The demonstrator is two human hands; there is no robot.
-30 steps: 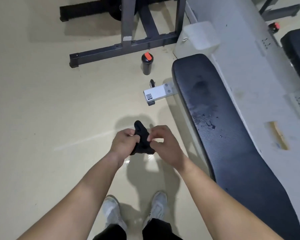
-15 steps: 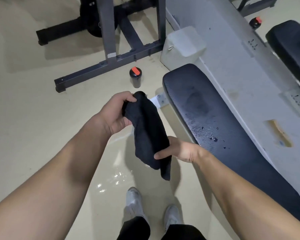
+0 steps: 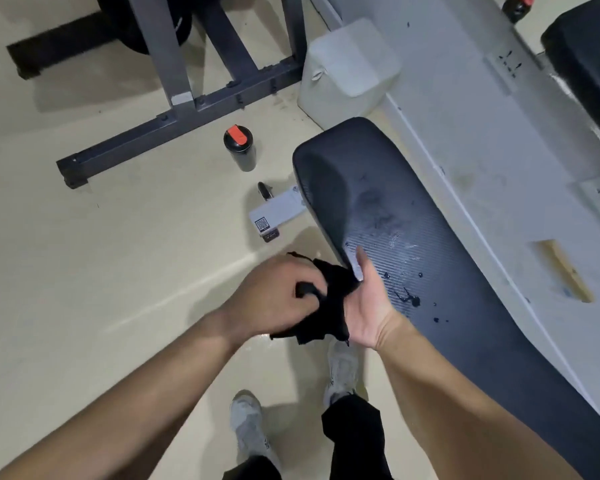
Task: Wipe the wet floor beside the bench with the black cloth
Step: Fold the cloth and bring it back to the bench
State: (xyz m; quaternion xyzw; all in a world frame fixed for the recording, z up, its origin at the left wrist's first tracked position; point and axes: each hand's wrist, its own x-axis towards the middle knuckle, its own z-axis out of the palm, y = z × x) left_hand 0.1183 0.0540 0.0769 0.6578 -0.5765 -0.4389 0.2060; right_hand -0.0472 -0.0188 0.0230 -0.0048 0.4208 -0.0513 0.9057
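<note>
The black cloth (image 3: 329,306) is bunched between both hands at waist height, above the floor. My left hand (image 3: 274,299) grips it from the left with fingers curled into the fabric. My right hand (image 3: 373,306) is turned palm up under the cloth's right side, its fingers hidden behind the fabric. The black padded bench (image 3: 430,271) runs diagonally on the right, with water drops on its surface. A glossy wet patch on the beige floor (image 3: 274,344) shows just below my hands, near my shoes.
A black bottle with a red lid (image 3: 240,148) stands on the floor ahead. The bench's white foot with a QR label (image 3: 278,214) lies beside it. A dark steel rack base (image 3: 174,126) crosses the far floor. A white machine frame (image 3: 465,116) sits right.
The cloth hung stretched between my raised left hand and lower right hand; now both hands have come together lower and bunched it up.
</note>
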